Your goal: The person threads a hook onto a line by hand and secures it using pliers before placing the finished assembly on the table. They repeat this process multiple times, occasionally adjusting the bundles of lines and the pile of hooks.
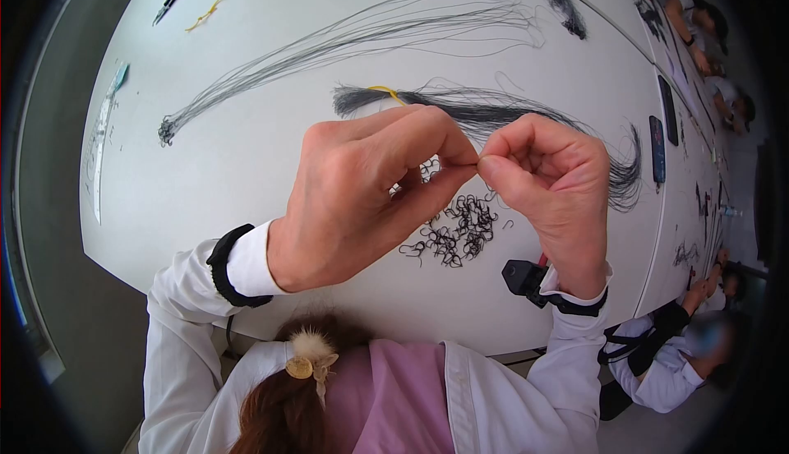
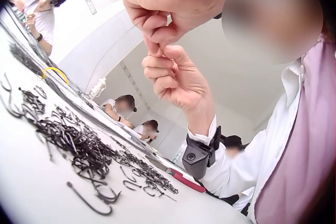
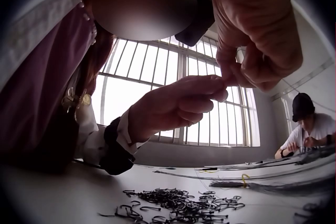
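Thumb and forefinger of my left hand (image 1: 353,191) meet those of my right hand (image 1: 559,187) above the table, tip to tip. Both hands pinch a small dark thing there, too small and covered to identify. In the left wrist view, the left hand (image 2: 173,6) is above the right hand (image 2: 181,80). The right wrist view has the right hand (image 3: 257,30) close up and the left hand (image 3: 176,103) behind it. Below them lies a pile of dark hooks (image 1: 464,232). Behind the hands lies a black strand bundle (image 1: 493,115) with a yellow tie (image 1: 384,90).
A looser strand bundle (image 1: 312,47) stretches across the white table (image 1: 205,191). A pen (image 1: 173,0) and a yellow tie (image 1: 205,12) lie far left; a clear strip (image 1: 103,150) lies near the left edge. Red-handled tool (image 2: 186,180) lies by the right wrist. Other people sit at right.
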Tool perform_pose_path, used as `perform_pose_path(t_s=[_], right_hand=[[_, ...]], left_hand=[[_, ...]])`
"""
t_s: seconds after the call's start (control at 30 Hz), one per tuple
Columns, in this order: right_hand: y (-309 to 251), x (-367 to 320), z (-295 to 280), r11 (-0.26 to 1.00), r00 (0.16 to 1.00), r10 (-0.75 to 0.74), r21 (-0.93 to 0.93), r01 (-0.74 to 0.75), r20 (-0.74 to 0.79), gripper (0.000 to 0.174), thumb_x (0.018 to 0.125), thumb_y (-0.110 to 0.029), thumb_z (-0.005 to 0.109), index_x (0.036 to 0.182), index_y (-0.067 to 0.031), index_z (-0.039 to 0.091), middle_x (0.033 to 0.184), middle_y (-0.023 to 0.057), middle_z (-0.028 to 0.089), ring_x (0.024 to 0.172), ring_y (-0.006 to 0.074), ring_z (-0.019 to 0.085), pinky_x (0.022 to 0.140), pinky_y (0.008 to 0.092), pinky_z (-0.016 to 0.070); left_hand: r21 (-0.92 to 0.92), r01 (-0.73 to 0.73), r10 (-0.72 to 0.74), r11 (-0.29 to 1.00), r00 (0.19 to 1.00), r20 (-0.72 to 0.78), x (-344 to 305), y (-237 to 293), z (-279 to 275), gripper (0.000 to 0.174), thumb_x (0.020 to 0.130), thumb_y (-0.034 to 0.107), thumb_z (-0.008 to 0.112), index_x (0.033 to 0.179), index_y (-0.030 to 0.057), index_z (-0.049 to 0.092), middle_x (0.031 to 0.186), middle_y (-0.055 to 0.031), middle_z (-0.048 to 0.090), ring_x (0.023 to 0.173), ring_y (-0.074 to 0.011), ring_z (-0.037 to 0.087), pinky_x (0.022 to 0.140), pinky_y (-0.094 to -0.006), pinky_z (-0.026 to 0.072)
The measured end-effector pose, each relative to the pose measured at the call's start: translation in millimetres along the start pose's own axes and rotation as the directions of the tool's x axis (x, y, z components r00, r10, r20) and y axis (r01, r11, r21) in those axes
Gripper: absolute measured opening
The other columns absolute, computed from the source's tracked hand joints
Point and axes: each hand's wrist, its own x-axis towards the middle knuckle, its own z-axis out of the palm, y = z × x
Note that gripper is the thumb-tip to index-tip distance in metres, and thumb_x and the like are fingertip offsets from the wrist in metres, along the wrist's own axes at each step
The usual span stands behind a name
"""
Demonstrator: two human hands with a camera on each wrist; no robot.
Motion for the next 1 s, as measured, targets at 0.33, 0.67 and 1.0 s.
perform_pose_path(t_s=[0.33,0.67,1.0], right_hand=[[-13.3,0.4,-14.0,0.991,0.998,-0.028,-0.132,0.036,0.059,0.007,0.074,0.003,0.066,0.081,0.0003,0.065,0.071,-0.0014,0.058,0.064,0.0024,0.048,0.057,0.0163,0.0374],[-12.4,4.2,-32.2,0.897,0.941,-0.306,-0.287,0.335,0.141,0.011,0.069,0.004,0.066,0.079,0.0005,0.065,0.075,0.0046,0.057,0.071,0.0122,0.052,0.071,0.0242,0.0407],[-27.4,-2.5,-48.9,0.911,0.942,-0.183,-0.312,0.27,0.282,0.026,0.06,-0.002,0.072,0.085,-0.0009,0.067,0.064,0.002,0.058,0.063,0.0098,0.048,0.065,0.0237,0.0344]], left_hand=[[-0.034,0.023,-0.023,0.999,1.0,0.009,0.9,-1.0,-3.2,0.011,0.072,-0.007,0.064,0.076,0.0011,0.058,0.073,-0.0009,0.061,0.047,-0.003,0.048,0.043,-0.0176,0.0353],[-0.077,0.067,-0.057,0.995,0.991,0.12,0.9,9.8,-9.1,0.009,0.073,-0.004,0.063,0.074,0.0016,0.056,0.073,-0.0025,0.062,0.048,-0.0024,0.047,0.043,-0.0175,0.0346],[-0.017,0.032,-0.029,0.999,0.99,0.138,2.3,11.6,-13.0,0.009,0.072,-0.006,0.061,0.073,0.0019,0.057,0.073,-0.003,0.061,0.051,-0.0038,0.047,0.043,-0.0178,0.0347]])
